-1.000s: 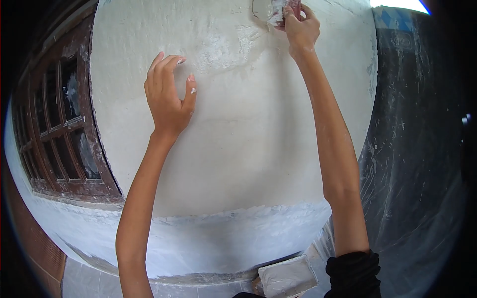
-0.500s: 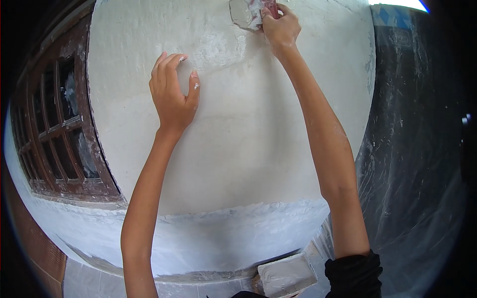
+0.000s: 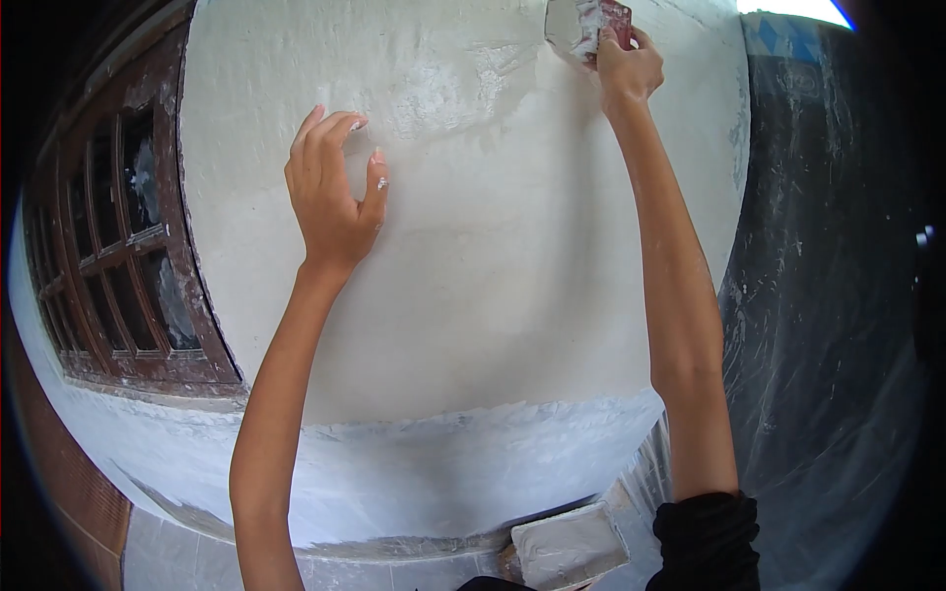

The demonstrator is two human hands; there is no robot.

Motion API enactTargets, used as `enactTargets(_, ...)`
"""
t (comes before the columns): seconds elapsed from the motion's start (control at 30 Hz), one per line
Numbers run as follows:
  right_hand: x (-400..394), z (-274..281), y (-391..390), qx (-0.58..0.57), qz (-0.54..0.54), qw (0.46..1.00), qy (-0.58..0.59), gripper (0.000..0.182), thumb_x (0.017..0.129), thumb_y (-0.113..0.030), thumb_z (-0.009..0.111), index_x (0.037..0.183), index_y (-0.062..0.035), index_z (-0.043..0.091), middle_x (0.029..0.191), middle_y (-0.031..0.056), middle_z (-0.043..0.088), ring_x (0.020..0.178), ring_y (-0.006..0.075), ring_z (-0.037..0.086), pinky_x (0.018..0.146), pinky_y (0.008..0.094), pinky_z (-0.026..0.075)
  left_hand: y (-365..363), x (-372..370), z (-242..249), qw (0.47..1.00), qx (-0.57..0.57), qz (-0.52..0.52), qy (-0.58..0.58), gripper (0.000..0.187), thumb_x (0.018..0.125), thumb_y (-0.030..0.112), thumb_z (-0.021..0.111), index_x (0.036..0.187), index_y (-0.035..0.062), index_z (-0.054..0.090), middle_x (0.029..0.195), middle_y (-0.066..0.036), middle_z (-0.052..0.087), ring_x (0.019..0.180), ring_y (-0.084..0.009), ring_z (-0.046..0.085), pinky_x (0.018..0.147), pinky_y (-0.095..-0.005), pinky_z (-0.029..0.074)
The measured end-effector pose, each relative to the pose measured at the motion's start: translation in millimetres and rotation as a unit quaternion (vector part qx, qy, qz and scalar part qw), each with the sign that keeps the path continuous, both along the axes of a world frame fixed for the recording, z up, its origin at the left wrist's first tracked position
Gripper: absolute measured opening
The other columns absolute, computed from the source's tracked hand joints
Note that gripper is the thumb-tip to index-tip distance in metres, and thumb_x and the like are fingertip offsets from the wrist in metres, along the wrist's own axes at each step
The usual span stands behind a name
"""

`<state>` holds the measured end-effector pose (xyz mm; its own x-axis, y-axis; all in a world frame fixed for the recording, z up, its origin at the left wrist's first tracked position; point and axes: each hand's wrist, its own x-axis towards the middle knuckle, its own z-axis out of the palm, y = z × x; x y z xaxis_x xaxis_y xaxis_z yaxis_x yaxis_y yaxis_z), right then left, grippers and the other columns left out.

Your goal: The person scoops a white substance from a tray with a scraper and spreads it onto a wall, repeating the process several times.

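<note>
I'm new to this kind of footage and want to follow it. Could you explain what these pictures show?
There is no machine here: a person works bare-handed, and every picture comes from one camera on their head, looking forward and down. Before them is a pale wall. Their right hand grips a flat-bladed tool with a reddish handle, at the wall near the top edge. Their left hand holds nothing; its fingers are spread and smudged white. Whether it touches the wall, I can't tell. A wooden window is at left, dark sheeting at right, and pale paste fills a container below.
</note>
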<state>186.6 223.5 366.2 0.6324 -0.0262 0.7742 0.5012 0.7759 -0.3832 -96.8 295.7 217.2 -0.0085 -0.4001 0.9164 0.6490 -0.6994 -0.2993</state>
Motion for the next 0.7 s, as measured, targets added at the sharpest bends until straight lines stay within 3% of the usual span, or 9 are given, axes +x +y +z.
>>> enactTargets(0.13, -33.3, 1.3, 17.0, 0.008, 0.026, 0.996, -0.082, 0.038, 0.090, -0.013, 0.067, 0.123, 0.0061, 0.060, 0.103, 0.0153, 0.068, 0.078, 0.0218, 0.071, 0.065, 0.0309, 0.062, 2.7, 11.4, 5.0, 1.000, -0.013, -0.003, -0.012, 0.036, 0.088, 0.021, 0.059, 0.121, 0.0083, 0.056, 0.122, -0.008, 0.060, 0.132, -0.0331, 0.045, 0.104, -0.0444, 0.034)
enactTargets(0.2, -45.7, -5.2, 35.3, 0.013, -0.125, 0.978, -0.165, 0.030, 0.086, -0.014, 0.069, 0.111, 0.0026, 0.068, 0.094, 0.0232, 0.072, 0.086, 0.0305, 0.071, 0.080, 0.0381, 0.054, 0.6, 21.2, 5.1, 1.000, -0.017, -0.010, -0.019, 0.035, 0.088, 0.021, 0.059, 0.121, 0.0083, 0.057, 0.122, -0.008, 0.060, 0.132, -0.0331, 0.045, 0.103, -0.0444, 0.034)
enactTargets(0.27, -30.7, -6.6, 33.9, 0.016, -0.176, 0.974, -0.143, 0.031, 0.086, -0.014, 0.069, 0.112, 0.0023, 0.067, 0.094, 0.0243, 0.071, 0.087, 0.0322, 0.071, 0.080, 0.0388, 0.054, -1.7, 25.0, 2.2, 0.999, -0.021, -0.025, -0.010, 0.035, 0.088, 0.020, 0.059, 0.121, 0.0082, 0.056, 0.122, -0.008, 0.060, 0.132, -0.0330, 0.045, 0.103, -0.0447, 0.034)
enactTargets(0.33, -16.2, -13.5, 4.1, -0.035, -0.109, 0.992, -0.050, 0.039, 0.090, -0.013, 0.068, 0.123, 0.0060, 0.060, 0.097, 0.0142, 0.069, 0.077, 0.0191, 0.069, 0.068, 0.0305, 0.061, 1.9, 18.4, -0.1, 1.000, -0.014, -0.011, -0.006, 0.035, 0.088, 0.021, 0.060, 0.121, 0.0081, 0.056, 0.122, -0.008, 0.060, 0.132, -0.0329, 0.045, 0.103, -0.0448, 0.034)
enactTargets(0.47, -13.2, -24.3, -12.6, -0.001, -0.028, 0.999, -0.030, 0.041, 0.089, -0.014, 0.069, 0.125, 0.0052, 0.060, 0.093, 0.0128, 0.070, 0.076, 0.0157, 0.067, 0.069, 0.0298, 0.058, 13.8, 10.6, 1.0, 0.999, -0.011, 0.026, -0.016, 0.037, 0.088, 0.022, 0.060, 0.121, 0.0082, 0.056, 0.124, -0.008, 0.059, 0.133, -0.0328, 0.043, 0.103, -0.0451, 0.034)
enactTargets(0.53, -28.1, -33.8, -7.4, -0.004, 0.019, 0.991, -0.131, 0.042, 0.089, -0.014, 0.070, 0.125, 0.0055, 0.060, 0.091, 0.0114, 0.070, 0.076, 0.0130, 0.065, 0.070, 0.0288, 0.056, 14.1, 13.1, 1.7, 0.999, -0.013, 0.031, -0.021, 0.037, 0.089, 0.022, 0.059, 0.123, 0.0080, 0.054, 0.127, -0.008, 0.057, 0.134, -0.0340, 0.042, 0.105, -0.0459, 0.032)
enactTargets(0.57, -39.6, -39.9, -5.3, -0.035, 0.026, 0.991, -0.125, 0.041, 0.088, -0.015, 0.070, 0.124, 0.0040, 0.061, 0.089, 0.0103, 0.071, 0.076, 0.0119, 0.065, 0.069, 0.0278, 0.056, 14.1, 15.5, 2.6, 0.999, -0.015, 0.034, -0.025, 0.038, 0.090, 0.021, 0.058, 0.126, 0.0077, 0.052, 0.129, -0.009, 0.056, 0.135, -0.0353, 0.041, 0.107, -0.0468, 0.030)
enactTargets(0.63, -49.1, -49.0, -0.5, -0.077, -0.069, 0.981, -0.161, 0.039, 0.088, -0.016, 0.071, 0.123, 0.0009, 0.063, 0.089, 0.0113, 0.072, 0.073, 0.0138, 0.067, 0.069, 0.0282, 0.056, 12.9, 22.4, 0.9, 0.999, -0.014, 0.026, -0.029, 0.039, 0.090, 0.022, 0.058, 0.126, 0.0077, 0.052, 0.129, -0.008, 0.055, 0.135, -0.0356, 0.041, 0.106, -0.0473, 0.030)
enactTargets(0.7, -42.0, -52.8, 8.0, -0.086, -0.098, 0.976, -0.172, 0.039, 0.088, -0.017, 0.070, 0.122, -0.0002, 0.064, 0.089, 0.0119, 0.073, 0.071, 0.0147, 0.067, 0.068, 0.0287, 0.056, 13.5, 26.0, 0.9, 0.999, -0.011, 0.021, -0.034, 0.040, 0.090, 0.022, 0.059, 0.126, 0.0077, 0.052, 0.129, -0.008, 0.055, 0.135, -0.0358, 0.041, 0.106, -0.0478, 0.030)
